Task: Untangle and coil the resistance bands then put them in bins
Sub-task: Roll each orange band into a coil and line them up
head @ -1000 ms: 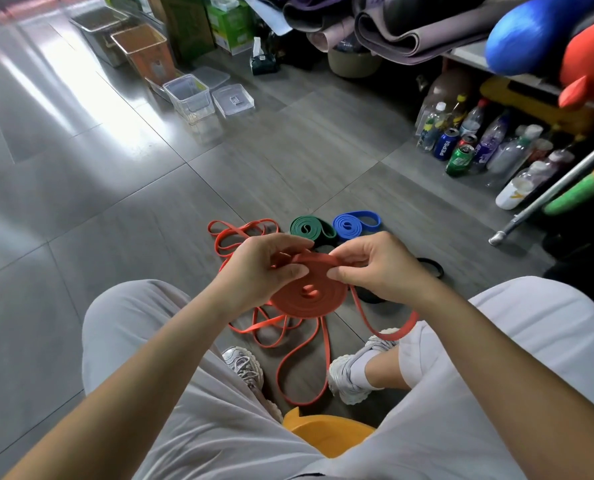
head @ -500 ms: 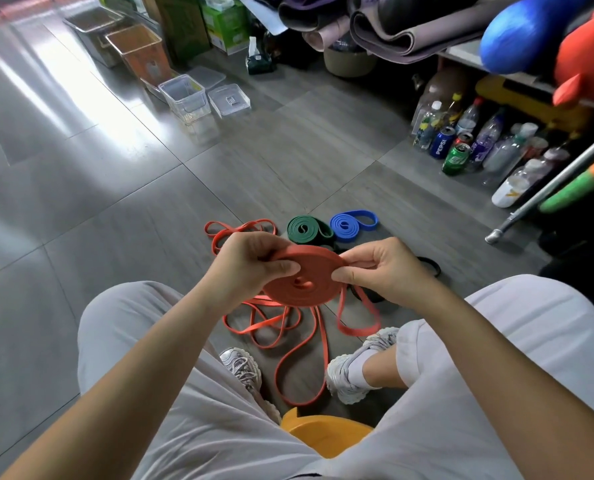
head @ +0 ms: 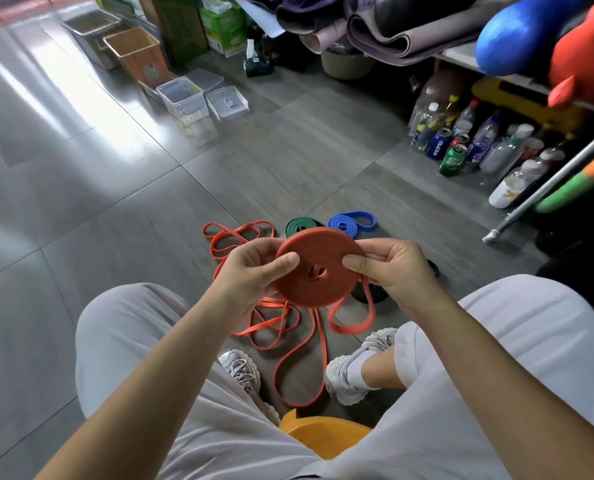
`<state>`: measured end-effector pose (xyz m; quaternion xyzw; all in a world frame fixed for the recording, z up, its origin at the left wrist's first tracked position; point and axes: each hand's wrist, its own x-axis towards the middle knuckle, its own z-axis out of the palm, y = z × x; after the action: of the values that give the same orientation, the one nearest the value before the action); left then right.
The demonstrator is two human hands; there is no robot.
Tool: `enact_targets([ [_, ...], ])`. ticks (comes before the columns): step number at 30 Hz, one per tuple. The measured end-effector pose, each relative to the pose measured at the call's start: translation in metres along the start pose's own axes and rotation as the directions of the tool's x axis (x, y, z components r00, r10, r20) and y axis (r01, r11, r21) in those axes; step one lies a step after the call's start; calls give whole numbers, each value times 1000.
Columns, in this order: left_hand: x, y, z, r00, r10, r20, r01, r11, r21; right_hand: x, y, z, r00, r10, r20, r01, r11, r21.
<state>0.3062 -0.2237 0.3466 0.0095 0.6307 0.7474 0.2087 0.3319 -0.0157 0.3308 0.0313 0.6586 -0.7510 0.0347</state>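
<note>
1. I hold the red coil (head: 318, 271) face-up between both hands, above the floor, ahead of my knees.
2. My left hand (head: 250, 275) pinches its left rim, thumb on top; my right hand (head: 390, 268) pinches the right rim.
3. The loose tail (head: 349, 329) hangs below the coil's near-right edge, just under my right fingers; that hand is nearer to feed it.
4. The clear bin (head: 184, 105) stands well apart, far-left.

The word PEPSI ran in white letters up the side of a blue can (head: 439, 144) that stood among the bottles (head: 483, 142) on the floor. The green can (head: 453, 161) just beside it bore a logo too blurred to read.
</note>
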Motion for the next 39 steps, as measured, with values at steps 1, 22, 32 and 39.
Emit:
enact_targets([
  [1, 0, 2, -2, 1000, 0, 13, -1, 999, 54, 0, 0, 0, 1000, 7, 7, -7, 1000, -1],
  [22, 8, 25, 23, 950, 97, 295, -309, 203, 929, 12, -9, -1, 989, 55, 139, -28, 981, -192],
  [32, 5, 14, 13, 902, 301, 310, -428, 521, 739, 5, -9, -9, 1000, -8, 24, 10, 999, -53],
  [39, 4, 9, 10, 918, 379, 119, -384, 771, 509, 8, -10, -9, 1000, -13, -25, 12, 999, -48],
])
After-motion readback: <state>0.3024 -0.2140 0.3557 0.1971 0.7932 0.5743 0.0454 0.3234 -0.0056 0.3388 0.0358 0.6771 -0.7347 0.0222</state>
